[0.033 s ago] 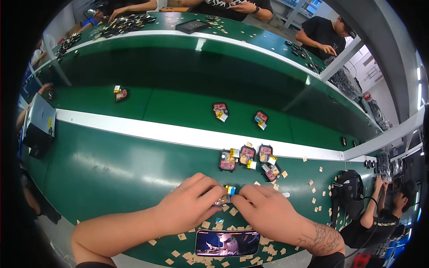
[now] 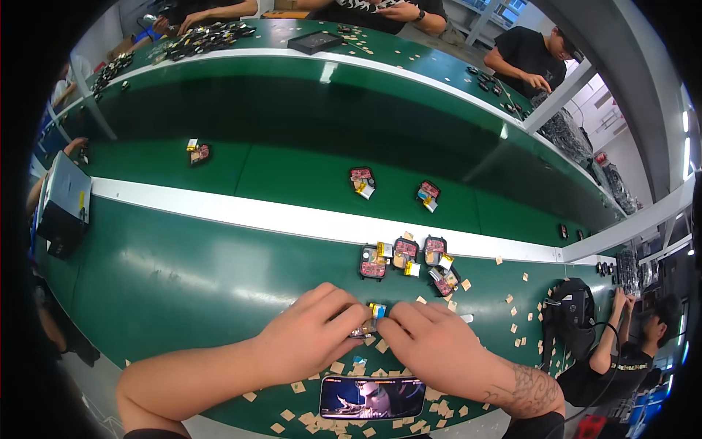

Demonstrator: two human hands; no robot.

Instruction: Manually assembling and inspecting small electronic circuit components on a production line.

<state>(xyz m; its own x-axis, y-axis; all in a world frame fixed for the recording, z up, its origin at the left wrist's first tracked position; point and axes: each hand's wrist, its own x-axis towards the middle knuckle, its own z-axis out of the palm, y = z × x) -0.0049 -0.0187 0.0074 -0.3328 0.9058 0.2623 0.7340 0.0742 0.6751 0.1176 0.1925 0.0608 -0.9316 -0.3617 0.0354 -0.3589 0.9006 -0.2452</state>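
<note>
My left hand (image 2: 311, 329) has its fingers closed round a small electronic unit (image 2: 363, 332) above the green table, and the hand hides most of it. From the unit's far side sticks a flat battery pouch (image 2: 378, 311), part yellow and part blue. My right hand (image 2: 439, 340) is pinched at the other side of the same unit; its fingertips are partly hidden. Just beyond my hands lie several open black casings (image 2: 372, 262) with red circuit boards and silver-yellow battery pouches. A phone (image 2: 371, 399) showing a video lies between my forearms.
Small tan paper squares (image 2: 314, 423) lie scattered around the phone and to the right. A white rail (image 2: 219, 210) separates the table from a green belt (image 2: 285, 172) bearing several similar units. A black bag (image 2: 572, 314) stands at right. Other people work across and beside me.
My right fingertips have shifted very slightly to the right. The units on the belt sit a hair further right. My left hand holds its place.
</note>
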